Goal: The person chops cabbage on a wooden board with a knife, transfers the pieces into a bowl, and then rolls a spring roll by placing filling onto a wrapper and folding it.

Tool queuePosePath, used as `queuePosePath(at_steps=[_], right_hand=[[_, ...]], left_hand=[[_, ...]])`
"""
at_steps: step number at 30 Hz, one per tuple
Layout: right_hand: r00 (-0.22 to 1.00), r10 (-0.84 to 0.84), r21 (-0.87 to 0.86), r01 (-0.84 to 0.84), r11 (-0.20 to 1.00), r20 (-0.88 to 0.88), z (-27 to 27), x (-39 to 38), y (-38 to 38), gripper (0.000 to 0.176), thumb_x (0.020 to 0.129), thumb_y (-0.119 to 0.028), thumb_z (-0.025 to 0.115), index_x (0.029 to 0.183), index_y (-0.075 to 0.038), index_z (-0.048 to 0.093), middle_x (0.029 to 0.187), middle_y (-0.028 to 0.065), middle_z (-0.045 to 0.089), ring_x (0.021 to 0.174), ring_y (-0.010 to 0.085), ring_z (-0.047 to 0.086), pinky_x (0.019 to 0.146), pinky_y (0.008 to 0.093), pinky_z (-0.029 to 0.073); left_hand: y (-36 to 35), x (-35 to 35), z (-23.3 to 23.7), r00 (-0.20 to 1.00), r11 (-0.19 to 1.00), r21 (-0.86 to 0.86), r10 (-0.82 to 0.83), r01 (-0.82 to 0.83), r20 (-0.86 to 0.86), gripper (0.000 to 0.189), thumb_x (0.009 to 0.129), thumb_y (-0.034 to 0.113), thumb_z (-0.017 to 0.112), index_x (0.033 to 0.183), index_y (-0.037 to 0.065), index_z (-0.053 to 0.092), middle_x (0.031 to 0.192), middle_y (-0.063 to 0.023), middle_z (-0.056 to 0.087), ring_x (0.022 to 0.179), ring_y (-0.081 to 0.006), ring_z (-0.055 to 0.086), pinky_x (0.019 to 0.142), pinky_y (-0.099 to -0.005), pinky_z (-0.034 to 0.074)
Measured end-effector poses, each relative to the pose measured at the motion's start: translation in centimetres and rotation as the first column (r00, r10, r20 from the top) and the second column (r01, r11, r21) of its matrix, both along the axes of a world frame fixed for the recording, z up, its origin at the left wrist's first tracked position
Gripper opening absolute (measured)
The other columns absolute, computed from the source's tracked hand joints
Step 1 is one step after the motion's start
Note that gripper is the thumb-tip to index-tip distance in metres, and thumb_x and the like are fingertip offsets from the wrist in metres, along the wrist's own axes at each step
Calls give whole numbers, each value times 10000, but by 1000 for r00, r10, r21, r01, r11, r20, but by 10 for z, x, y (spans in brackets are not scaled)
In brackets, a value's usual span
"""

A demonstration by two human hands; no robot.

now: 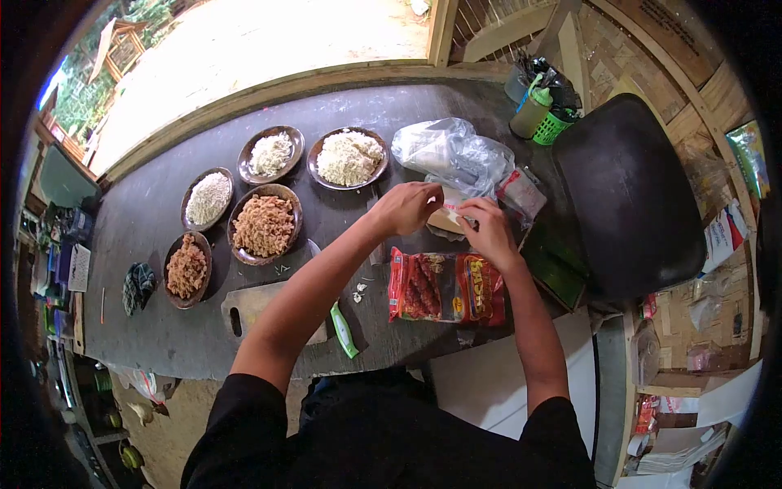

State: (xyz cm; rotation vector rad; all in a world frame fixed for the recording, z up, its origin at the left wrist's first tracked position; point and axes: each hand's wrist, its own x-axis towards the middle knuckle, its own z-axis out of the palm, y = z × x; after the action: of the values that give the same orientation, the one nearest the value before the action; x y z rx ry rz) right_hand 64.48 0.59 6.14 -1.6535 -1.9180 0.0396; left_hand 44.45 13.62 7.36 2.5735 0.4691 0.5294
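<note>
My left hand [409,209] is closed in a pinch over a pale block-like pack [446,218] with some red print. What its fingertips hold is too small to make out. My right hand [489,231] is closed at the pack's right side, its thumb and fingers together on the edge. Just below lies a red sausage packet [446,287], flat on the table. A clear plastic bag [453,153] with white contents is right behind my hands. Beside my right hand is a red and clear packet [521,196].
Several brown bowls hold shredded white food [350,158] and orange-brown crumbly food [263,226]. A cutting board [252,314] and a green-handled knife [344,331] lie near my left forearm. A black chair back [627,196], a squeeze bottle [531,112] and a green basket [551,129] stand right.
</note>
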Motion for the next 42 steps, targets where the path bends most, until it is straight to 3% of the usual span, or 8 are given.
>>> queuePosePath(at_steps=[3,10,11,15,22,27,31,42], right_hand=[[967,-19,-62,4,998,-252,44,-17,-11,169,893,-85,741,1037,2,758,918,136,729,784,280,706,709,358,548],[945,104,-149,-157,976,-309,97,-86,-18,228,901,-114,753,1106,-15,766,967,159,767,748,218,731,670,330,557],[944,169,-98,-204,974,-283,94,-98,-16,224,900,-108,751,1103,-16,767,959,157,771,740,210,734,682,328,564],[899,216,-202,-309,930,-382,92,-168,-14,234,903,-95,745,1122,-15,761,940,147,778,750,177,736,702,317,570],[698,82,-491,-577,652,-712,25,-293,3,235,910,-76,747,1126,16,754,928,129,782,654,104,696,611,295,573],[852,204,-469,-447,762,-482,-23,-347,12,207,886,-155,752,1046,-30,790,847,144,769,714,245,748,670,360,589],[937,264,-338,-330,881,-227,-30,-364,9,163,842,-151,763,975,-67,805,881,167,751,804,332,737,728,417,584],[953,281,-58,-288,956,-112,-51,-371,-4,73,813,-76,781,883,-65,798,868,87,695,875,279,663,782,398,550]], left_hand=[[-6,-20,16,989,990,-141,12,9,148,157,979,116,603,1098,15,595,969,-172,731,923,-392,710,785,-438,547],[-46,-113,72,961,939,-337,154,-70,230,90,963,106,601,1019,36,590,920,-162,725,845,-378,709,726,-426,534],[-50,-133,73,966,944,-320,157,-85,206,113,1005,90,607,1061,-8,594,929,-140,718,871,-256,745,762,-362,569],[-71,-217,62,945,867,-460,292,-194,151,124,1038,118,602,1073,0,614,914,-87,706,813,-156,709,753,-321,579],[-109,-354,13,827,571,-705,561,-421,-39,148,1018,139,652,1044,-7,654,854,-45,683,756,-86,649,637,-300,556],[-110,-394,-17,770,525,-611,593,-592,-237,180,950,174,730,1013,6,716,870,-100,746,757,-151,696,648,-330,556],[-101,-404,-41,846,747,-423,523,-513,-102,193,873,241,771,982,82,778,911,-106,774,814,-312,737,773,-397,578],[-74,-400,-58,947,948,48,318,-316,-42,96,841,201,732,896,123,750,899,-48,710,919,-285,668,787,-408,558]])
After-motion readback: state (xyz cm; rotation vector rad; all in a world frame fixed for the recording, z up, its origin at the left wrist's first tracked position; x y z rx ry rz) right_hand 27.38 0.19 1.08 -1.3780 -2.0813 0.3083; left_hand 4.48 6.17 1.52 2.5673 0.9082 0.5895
